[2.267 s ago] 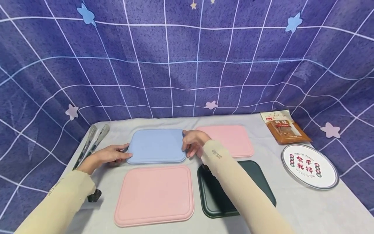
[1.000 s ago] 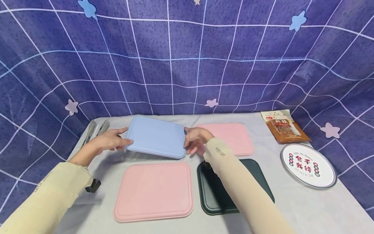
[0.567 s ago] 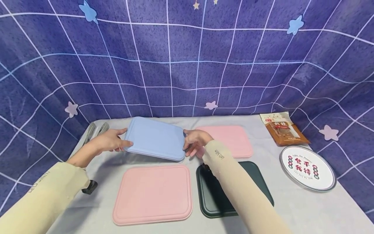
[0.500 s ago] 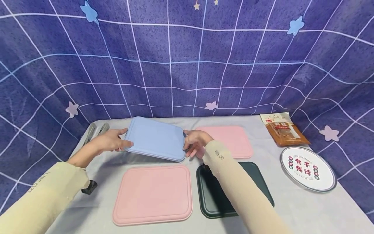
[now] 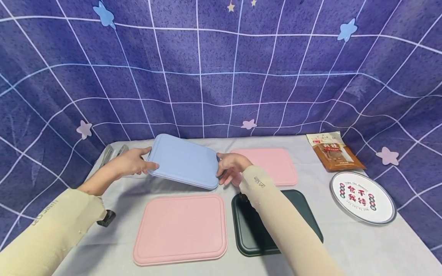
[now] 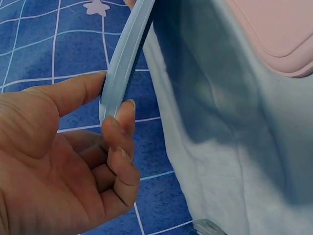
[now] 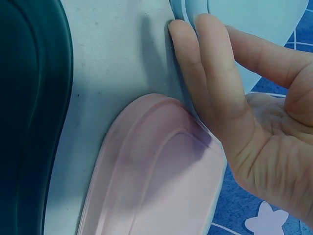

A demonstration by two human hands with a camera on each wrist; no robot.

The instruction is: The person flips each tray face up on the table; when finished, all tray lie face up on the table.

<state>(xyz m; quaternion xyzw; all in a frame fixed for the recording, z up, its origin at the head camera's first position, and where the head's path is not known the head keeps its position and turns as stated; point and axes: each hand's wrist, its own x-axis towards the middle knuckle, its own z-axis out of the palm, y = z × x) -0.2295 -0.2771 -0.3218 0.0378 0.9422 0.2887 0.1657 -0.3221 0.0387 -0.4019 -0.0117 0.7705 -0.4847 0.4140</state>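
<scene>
A light blue rectangular board [image 5: 184,161] with rounded corners is tilted over the back left of the table, its left end raised and its right end lower. My left hand [image 5: 132,163] grips the raised end. In the left wrist view, the thumb presses one side of the board's thin edge [image 6: 122,63] and the fingertips the other. At the opposite end my right hand [image 5: 232,166] holds the side edge between thumb and fingers. Close by the right hand lies a pink board [image 7: 166,176], partly covered by that arm in the head view.
In front lie another pink board [image 5: 181,230] and a dark green one [image 5: 250,243], partly under my right forearm. Metal tongs [image 5: 108,153] lie behind my left hand. At the right are a brown food packet [image 5: 335,153] and a round white plate [image 5: 362,197]; a blue curtain [image 5: 221,88] hangs behind.
The blue board lay flat earlier; my left hand has raised its left end, and that end is slightly higher now than half a second ago. My right hand has stayed at its edge.
</scene>
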